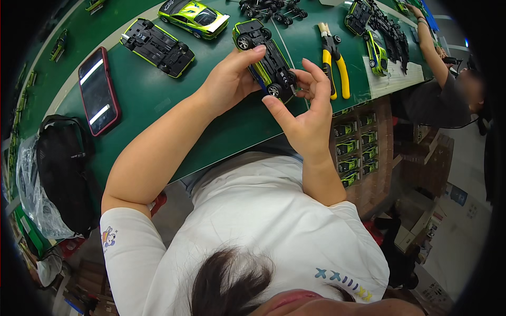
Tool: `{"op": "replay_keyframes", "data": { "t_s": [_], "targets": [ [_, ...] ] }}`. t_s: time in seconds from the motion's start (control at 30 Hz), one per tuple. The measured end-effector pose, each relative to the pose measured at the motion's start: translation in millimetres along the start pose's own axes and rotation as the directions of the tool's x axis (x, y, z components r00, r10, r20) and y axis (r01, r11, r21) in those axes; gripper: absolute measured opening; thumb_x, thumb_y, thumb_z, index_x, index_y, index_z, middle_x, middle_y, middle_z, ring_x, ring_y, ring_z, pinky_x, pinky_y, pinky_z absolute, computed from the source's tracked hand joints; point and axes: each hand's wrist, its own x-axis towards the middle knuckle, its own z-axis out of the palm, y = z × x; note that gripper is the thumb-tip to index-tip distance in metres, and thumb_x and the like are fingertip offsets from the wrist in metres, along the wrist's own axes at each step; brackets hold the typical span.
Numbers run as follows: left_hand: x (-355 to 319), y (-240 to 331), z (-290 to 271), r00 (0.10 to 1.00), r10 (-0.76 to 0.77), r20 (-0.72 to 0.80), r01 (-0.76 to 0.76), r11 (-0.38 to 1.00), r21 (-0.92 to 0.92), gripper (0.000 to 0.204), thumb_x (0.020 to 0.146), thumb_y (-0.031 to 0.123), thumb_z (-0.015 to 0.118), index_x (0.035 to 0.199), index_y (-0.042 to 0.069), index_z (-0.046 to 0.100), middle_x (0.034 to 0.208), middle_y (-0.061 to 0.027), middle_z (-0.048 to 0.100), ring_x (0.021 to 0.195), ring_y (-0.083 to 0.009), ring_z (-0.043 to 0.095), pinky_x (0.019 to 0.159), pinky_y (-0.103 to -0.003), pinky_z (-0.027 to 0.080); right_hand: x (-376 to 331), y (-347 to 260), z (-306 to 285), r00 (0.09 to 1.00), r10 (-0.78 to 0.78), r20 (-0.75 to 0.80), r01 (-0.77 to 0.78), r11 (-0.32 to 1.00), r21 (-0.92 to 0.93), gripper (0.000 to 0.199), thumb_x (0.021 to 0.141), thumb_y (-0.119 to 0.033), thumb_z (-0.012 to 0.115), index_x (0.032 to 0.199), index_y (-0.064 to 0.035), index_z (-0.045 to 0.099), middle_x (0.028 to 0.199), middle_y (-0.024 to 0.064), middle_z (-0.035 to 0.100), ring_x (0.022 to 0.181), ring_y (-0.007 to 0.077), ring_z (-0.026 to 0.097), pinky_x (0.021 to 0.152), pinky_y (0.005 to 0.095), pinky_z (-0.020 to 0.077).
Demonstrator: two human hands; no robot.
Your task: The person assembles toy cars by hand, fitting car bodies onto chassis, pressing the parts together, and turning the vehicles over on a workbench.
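Observation:
A toy car (268,59) with a black underside and a yellow-green body is held bottom up over the green table. My left hand (229,76) is closed round its left side, the thumb lying on the chassis. At the car's near right end is my right hand (305,108), thumb and fingers curled about the rear wheels. Left of the held car, another toy car (158,47) lies upside down. Behind that one stands an upright yellow-green toy car (196,20). Yellow-and-black pliers (336,63) rest to the right of my hands.
A phone (98,90) in a red case and a black bag (62,174) are on the left. Axles with wheels (274,9) lie at the back. More chassis parts (389,31) and a car (376,52) sit right, near a co-worker (443,89). A box of cars (363,147) stands below.

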Motion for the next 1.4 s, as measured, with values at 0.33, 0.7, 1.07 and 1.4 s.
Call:
{"op": "replay_keyframes", "data": {
  "t_s": [0.33, 0.7, 1.07, 1.4],
  "targets": [
    [-3.3, 3.7, 3.6, 0.989, 0.007, 0.146, -0.017, 0.997, 0.073, 0.043, 0.095, 0.037, 0.042, 0.12, 0.004, 0.05, 0.116, -0.012, 0.059, 0.105, -0.0222, 0.059, 0.092, -0.038, 0.047, -1.2, 7.9, 8.1, 0.971, -0.153, -0.185, 0.144, 0.988, -0.063, 0.068, 0.067, -0.018, 0.082, 0.121, 0.0004, 0.046, 0.108, 0.0148, 0.059, 0.097, 0.0237, 0.059, 0.08, 0.0313, 0.0474],
    [-4.2, 10.2, 2.3, 0.99, -0.049, 0.134, 0.062, 0.993, -0.098, 0.057, 0.094, 0.048, 0.033, 0.126, 0.003, 0.047, 0.115, -0.0152, 0.059, 0.101, -0.0267, 0.062, 0.086, -0.039, 0.051, 0.9, 11.4, 10.7, 0.927, -0.274, -0.254, 0.258, 0.961, -0.096, 0.072, 0.065, -0.024, 0.085, 0.12, -0.0003, 0.046, 0.111, 0.013, 0.058, 0.096, 0.0229, 0.058, 0.08, 0.0314, 0.0449],
    [-4.4, 1.7, 3.9, 0.998, -0.009, 0.058, 0.011, 1.0, -0.019, 0.033, 0.091, 0.021, 0.054, 0.116, 0.002, 0.045, 0.107, -0.0097, 0.06, 0.093, -0.0187, 0.063, 0.082, -0.034, 0.052, -5.9, 13.4, 19.8, 0.916, -0.295, -0.272, 0.268, 0.954, -0.132, 0.069, 0.065, -0.02, 0.085, 0.118, -0.001, 0.046, 0.112, 0.0137, 0.056, 0.096, 0.0248, 0.055, 0.081, 0.0327, 0.0445],
    [-3.1, -4.2, 6.8, 0.996, 0.084, -0.005, -0.084, 0.994, 0.063, 0.043, 0.09, 0.018, 0.06, 0.124, 0.005, 0.037, 0.114, -0.0085, 0.054, 0.101, -0.0187, 0.059, 0.084, -0.037, 0.051, -16.0, 24.0, 26.6, 0.907, -0.355, -0.229, 0.31, 0.927, -0.211, 0.063, 0.066, -0.009, 0.081, 0.118, -0.0038, 0.045, 0.12, 0.0166, 0.048, 0.107, 0.0304, 0.048, 0.089, 0.0364, 0.0424]
  ]
}}
